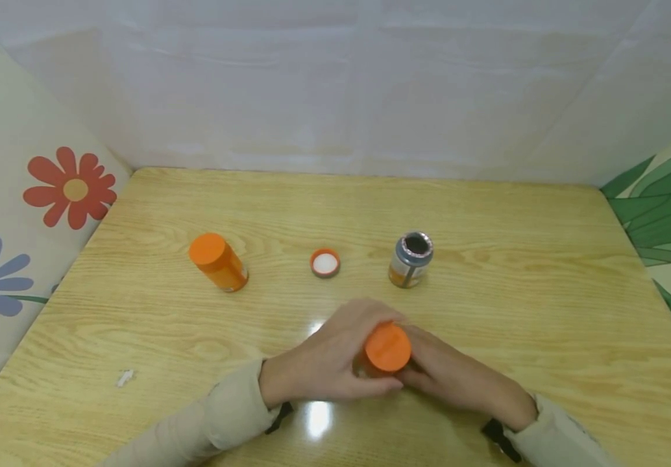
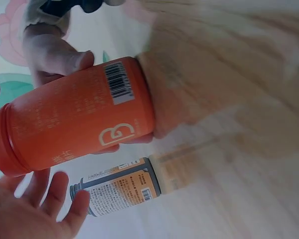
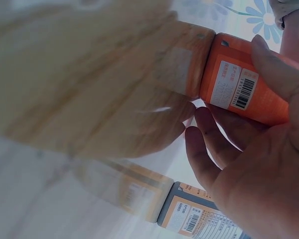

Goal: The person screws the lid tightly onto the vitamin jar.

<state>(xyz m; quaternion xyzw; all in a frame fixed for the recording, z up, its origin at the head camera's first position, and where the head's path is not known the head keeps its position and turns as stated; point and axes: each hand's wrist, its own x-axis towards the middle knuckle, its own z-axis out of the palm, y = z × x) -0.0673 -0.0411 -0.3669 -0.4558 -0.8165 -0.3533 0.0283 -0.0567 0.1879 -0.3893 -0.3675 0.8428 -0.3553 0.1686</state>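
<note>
An orange bottle [image 1: 388,347] with its orange cap on stands upright on the table between both hands. My left hand [image 1: 338,357] curves loosely round its upper part, the thumb along the near side and the fingers behind. From the other side my right hand [image 1: 458,373] holds the bottle's body, its thumb on the wall in the right wrist view. A barcode label [image 3: 234,84] shows low on the body. Beyond the hands stands an uncapped dark bottle [image 1: 410,263] with torn foil round its mouth. Its label [image 2: 122,189] appears in the left wrist view.
A second orange bottle [image 1: 219,263] stands capped at the left. Between it and the dark bottle, a small cap [image 1: 325,263] lies with its white liner up. A white scrap [image 1: 125,377] sits on the glossy wooden table [image 1: 516,246]. White cloth [image 1: 335,84] hangs behind.
</note>
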